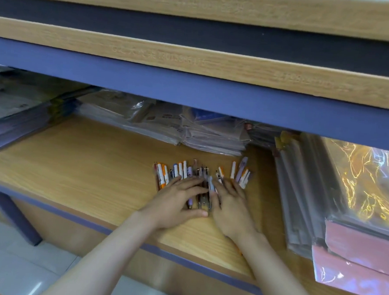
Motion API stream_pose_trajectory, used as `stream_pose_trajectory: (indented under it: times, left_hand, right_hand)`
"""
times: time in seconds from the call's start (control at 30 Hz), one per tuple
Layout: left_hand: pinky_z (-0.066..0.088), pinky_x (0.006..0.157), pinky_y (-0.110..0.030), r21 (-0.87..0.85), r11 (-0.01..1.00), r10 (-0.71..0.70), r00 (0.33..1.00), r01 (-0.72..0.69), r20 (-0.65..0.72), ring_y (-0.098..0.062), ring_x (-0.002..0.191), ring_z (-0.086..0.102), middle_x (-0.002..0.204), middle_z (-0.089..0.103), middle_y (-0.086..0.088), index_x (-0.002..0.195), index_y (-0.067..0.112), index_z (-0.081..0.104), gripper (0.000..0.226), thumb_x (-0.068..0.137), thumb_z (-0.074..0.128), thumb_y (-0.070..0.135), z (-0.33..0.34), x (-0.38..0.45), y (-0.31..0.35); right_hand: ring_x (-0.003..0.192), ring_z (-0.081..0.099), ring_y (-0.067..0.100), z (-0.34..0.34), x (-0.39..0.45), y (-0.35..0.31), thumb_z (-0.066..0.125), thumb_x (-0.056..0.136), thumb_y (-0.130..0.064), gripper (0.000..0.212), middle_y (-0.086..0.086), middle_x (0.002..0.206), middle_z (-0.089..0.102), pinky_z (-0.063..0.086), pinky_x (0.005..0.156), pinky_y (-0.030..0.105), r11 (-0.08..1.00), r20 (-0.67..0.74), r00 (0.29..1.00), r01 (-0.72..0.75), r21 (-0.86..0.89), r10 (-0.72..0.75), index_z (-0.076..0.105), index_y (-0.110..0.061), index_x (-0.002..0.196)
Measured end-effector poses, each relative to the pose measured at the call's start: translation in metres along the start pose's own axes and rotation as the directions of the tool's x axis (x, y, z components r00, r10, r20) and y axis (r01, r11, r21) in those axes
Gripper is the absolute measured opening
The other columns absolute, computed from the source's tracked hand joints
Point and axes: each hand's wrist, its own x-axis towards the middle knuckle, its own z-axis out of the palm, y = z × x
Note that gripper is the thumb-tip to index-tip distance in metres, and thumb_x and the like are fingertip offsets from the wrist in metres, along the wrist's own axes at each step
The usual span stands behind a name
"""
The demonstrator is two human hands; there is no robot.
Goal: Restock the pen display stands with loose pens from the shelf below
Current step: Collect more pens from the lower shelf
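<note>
Several loose pens (pixel 183 170), white, orange and purple, lie side by side on the wooden lower shelf (pixel 85 163). A smaller group of pens (pixel 241 173) lies just to the right. My left hand (pixel 176 203) rests flat on the left part of the pile, fingers spread, thumb along the near ends of the pens. My right hand (pixel 230 205) lies flat beside it, fingers straight over the right part of the pile. Between the two hands a few dark pens (pixel 203 199) show. No pen display stand is in view.
Plastic-wrapped stacks of paper goods (pixel 190 128) fill the back of the shelf. More wrapped stacks lie at the left (pixel 16 104) and right (pixel 345 190). A blue-edged upper shelf (pixel 192 88) overhangs close above. The tiled floor (pixel 11 261) is below left.
</note>
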Motion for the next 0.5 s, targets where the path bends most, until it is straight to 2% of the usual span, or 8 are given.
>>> stream_pose_trajectory:
  times: [0.07,0.1,0.17,0.23,0.3,0.33,0.43,0.5]
  left_hand:
    - [0.010,0.126,-0.043,-0.052,0.999,0.005,0.997,-0.009,-0.080,-0.011,0.151,0.022,0.159,0.037,0.005,0.144,0.032,0.051,0.097,0.072,0.033,0.093,-0.004,-0.009,-0.005]
    - [0.011,0.126,-0.045,-0.081,0.996,-0.046,0.987,0.034,-0.152,-0.012,0.152,0.020,0.160,0.036,0.006,0.144,0.034,0.051,0.095,0.073,0.032,0.094,-0.007,-0.015,-0.003]
    - [0.012,0.125,-0.047,-0.228,0.945,-0.286,0.931,0.235,-0.225,-0.017,0.154,0.009,0.165,0.020,0.006,0.151,0.040,0.038,0.092,0.076,0.029,0.093,-0.017,-0.025,0.006]
    - [0.011,0.122,-0.050,-0.324,0.824,-0.515,0.853,0.465,-0.085,-0.027,0.155,-0.005,0.168,-0.003,0.001,0.158,0.037,0.013,0.099,0.078,0.033,0.090,-0.027,-0.028,0.017]
    - [0.008,0.122,-0.053,-0.264,0.753,-0.609,0.791,0.602,0.066,-0.034,0.153,-0.011,0.167,-0.016,-0.008,0.159,0.034,-0.004,0.108,0.076,0.040,0.089,-0.031,-0.024,0.024]
    - [0.007,0.122,-0.053,-0.245,0.729,-0.639,0.764,0.639,0.092,-0.036,0.153,-0.013,0.166,-0.018,-0.011,0.159,0.032,-0.008,0.111,0.077,0.041,0.088,-0.030,-0.020,0.027]
    - [0.007,0.124,-0.051,-0.191,0.670,-0.721,0.690,0.717,0.063,-0.039,0.152,-0.010,0.165,-0.014,-0.019,0.159,0.018,-0.010,0.116,0.081,0.043,0.085,-0.024,-0.006,0.032]
    - [0.014,0.122,-0.048,-0.130,0.657,-0.745,0.666,0.743,0.037,-0.041,0.151,0.001,0.165,-0.002,-0.023,0.159,0.014,-0.007,0.114,0.083,0.047,0.080,-0.025,0.005,0.035]
  right_hand:
    - [0.148,0.018,0.020,0.002,-0.002,-0.009,0.026,0.104,-0.042,0.046,0.000,0.159,0.029,0.017,0.121,0.043,0.997,-0.022,0.998,0.055,0.048,-0.054,0.035,-0.033,0.149]
    - [0.149,0.017,0.019,0.001,-0.001,-0.010,0.027,0.104,-0.043,0.045,-0.002,0.160,0.026,0.018,0.121,0.044,0.995,-0.036,0.998,0.051,0.090,-0.048,0.035,-0.037,0.148]
    - [0.150,0.014,0.018,-0.006,0.002,-0.008,0.029,0.104,-0.043,0.044,-0.008,0.161,0.020,0.019,0.120,0.046,0.981,-0.088,0.996,-0.016,0.193,0.033,0.035,-0.041,0.147]
    - [0.150,0.012,0.019,-0.010,0.006,-0.002,0.030,0.104,-0.041,0.043,-0.009,0.162,0.015,0.018,0.120,0.050,0.974,-0.101,0.988,-0.091,0.209,0.114,0.034,-0.042,0.147]
    - [0.151,0.011,0.021,-0.012,0.006,0.000,0.030,0.104,-0.039,0.044,-0.006,0.163,0.011,0.018,0.120,0.049,0.973,-0.088,0.986,-0.119,0.197,0.138,0.033,-0.038,0.148]
    - [0.150,0.011,0.022,-0.013,0.005,0.000,0.030,0.105,-0.037,0.044,-0.003,0.164,0.011,0.019,0.121,0.048,0.966,-0.093,0.984,-0.129,0.224,0.153,0.034,-0.034,0.149]
    - [0.143,0.030,0.031,-0.023,0.001,0.003,0.034,0.104,-0.031,0.043,0.008,0.156,0.027,0.032,0.115,0.043,0.902,-0.131,0.947,-0.228,0.366,0.293,0.037,-0.023,0.147]
    - [0.125,0.049,0.034,-0.031,-0.001,0.011,0.042,0.102,-0.024,0.036,0.012,0.133,0.050,0.045,0.100,0.042,0.875,-0.122,0.921,-0.301,0.379,0.369,0.045,-0.017,0.137]
